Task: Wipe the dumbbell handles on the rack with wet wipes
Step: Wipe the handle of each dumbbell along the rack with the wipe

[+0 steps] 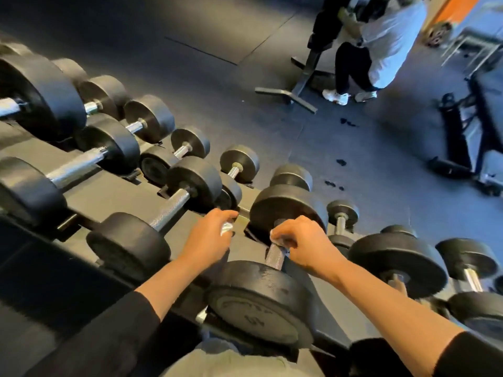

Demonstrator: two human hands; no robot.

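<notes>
Wiping a handle
The right grip (pixel 302 240) is pinching a wipe (pixel 276 240) on the handle (pixel 275 254), which is running down toward the person.

The round black dumbbell heads (pixel 277 297) look like matt rubber, faintly scuffed and dusty on the nearest one. The silver metal dumbbell handle (pixel 274 257) is shiny with a rough knurled texture. The thin white wet wipe (pixel 277 240) looks soft and crumpled. The black metal rack (pixel 109 191) has a dull painted finish. The dark floor mats (pixel 217 50) look matt and rubbery.
</notes>
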